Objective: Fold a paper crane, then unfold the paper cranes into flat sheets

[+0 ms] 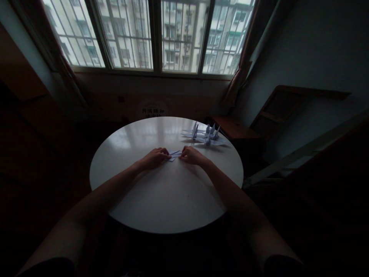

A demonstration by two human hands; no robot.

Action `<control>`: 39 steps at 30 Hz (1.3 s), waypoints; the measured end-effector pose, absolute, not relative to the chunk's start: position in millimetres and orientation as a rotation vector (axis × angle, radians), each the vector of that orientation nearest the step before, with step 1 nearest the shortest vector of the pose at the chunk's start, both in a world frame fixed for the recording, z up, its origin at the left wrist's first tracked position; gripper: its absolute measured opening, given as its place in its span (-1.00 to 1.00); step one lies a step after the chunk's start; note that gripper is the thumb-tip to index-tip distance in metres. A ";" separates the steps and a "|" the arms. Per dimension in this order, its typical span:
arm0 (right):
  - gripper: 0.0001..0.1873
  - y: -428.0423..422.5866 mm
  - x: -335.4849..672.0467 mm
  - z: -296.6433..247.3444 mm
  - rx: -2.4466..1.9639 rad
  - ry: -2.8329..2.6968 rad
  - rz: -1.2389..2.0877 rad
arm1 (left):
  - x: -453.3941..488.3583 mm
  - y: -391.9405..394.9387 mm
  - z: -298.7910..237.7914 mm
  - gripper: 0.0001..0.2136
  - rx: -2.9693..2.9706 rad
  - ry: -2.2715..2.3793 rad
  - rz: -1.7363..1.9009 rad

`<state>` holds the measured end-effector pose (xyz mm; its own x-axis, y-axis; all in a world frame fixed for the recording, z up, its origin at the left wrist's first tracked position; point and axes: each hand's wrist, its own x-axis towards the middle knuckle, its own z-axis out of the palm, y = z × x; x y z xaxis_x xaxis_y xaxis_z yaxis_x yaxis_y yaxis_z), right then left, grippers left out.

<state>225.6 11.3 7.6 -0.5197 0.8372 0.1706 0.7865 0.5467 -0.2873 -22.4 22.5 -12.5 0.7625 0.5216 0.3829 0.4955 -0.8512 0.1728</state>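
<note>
A small piece of pale blue folded paper lies on the round white table, near its middle. My left hand presses on the paper's left end with its fingers curled. My right hand pinches the right end, fingers closed. Most of the paper is hidden between the two hands. Behind my right hand stand several finished pale blue paper cranes, wings spread.
A barred window fills the far wall, with curtains at both sides. A dark wooden cabinet and a leaning wooden frame stand right of the table. The room is dim.
</note>
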 end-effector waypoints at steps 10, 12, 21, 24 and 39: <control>-0.81 28.0 236.8 3.0 -1.181 -2.174 0.244 | -28.6 20.0 -12.2 -0.72 2.941 0.802 0.622; -0.77 29.8 237.9 0.3 -1.080 -2.167 0.277 | -29.0 18.1 -11.5 -0.70 2.943 0.784 0.632; -0.65 27.3 229.9 -16.3 -0.786 -2.408 0.486 | -25.7 23.9 -16.6 -0.78 2.908 0.655 0.737; -0.73 26.9 229.2 -15.6 -0.817 -2.415 0.503 | -25.5 24.7 -17.7 -0.80 2.877 0.655 0.751; -0.85 19.4 223.8 -12.7 -0.912 -2.357 0.593 | -23.9 19.6 -14.4 -0.77 2.799 0.671 0.763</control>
<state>223.8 19.4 -12.7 -0.6257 0.7101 0.3228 0.4727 0.6744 -0.5672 -23.9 19.6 -14.4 0.7685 0.4630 0.4417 0.3792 -0.8855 0.2684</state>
